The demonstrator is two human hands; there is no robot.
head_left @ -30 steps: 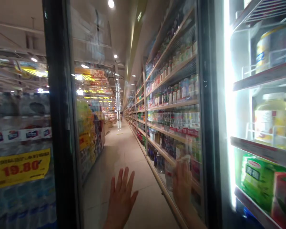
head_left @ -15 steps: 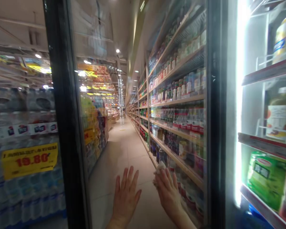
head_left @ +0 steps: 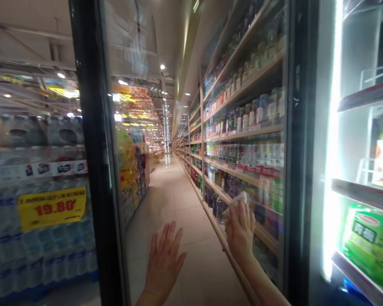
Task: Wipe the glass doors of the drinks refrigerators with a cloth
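Observation:
A black-framed glass door (head_left: 153, 204) fills the middle of the view, with an aisle and shelves showing in the pane. My left hand (head_left: 164, 261) lies low on the glass, fingers outstretched and holding nothing. To its right and higher up, my right hand (head_left: 241, 229) presses a pale crumpled cloth (head_left: 242, 197) to the pane. The cloth sticks out past the fingertips and along the thumb side; the rest is hidden under the palm.
At right stands a lit cooler with shelves (head_left: 364, 197) and a green package (head_left: 367, 242). The door's dark frame (head_left: 97, 148) runs up the left side. Beyond it are stacked water bottles (head_left: 51, 238) with a yellow price sign (head_left: 52, 208).
My right hand has moved up and to the right over the glass with the cloth. My left hand stays nearly in place. The surroundings have shifted rightward in view.

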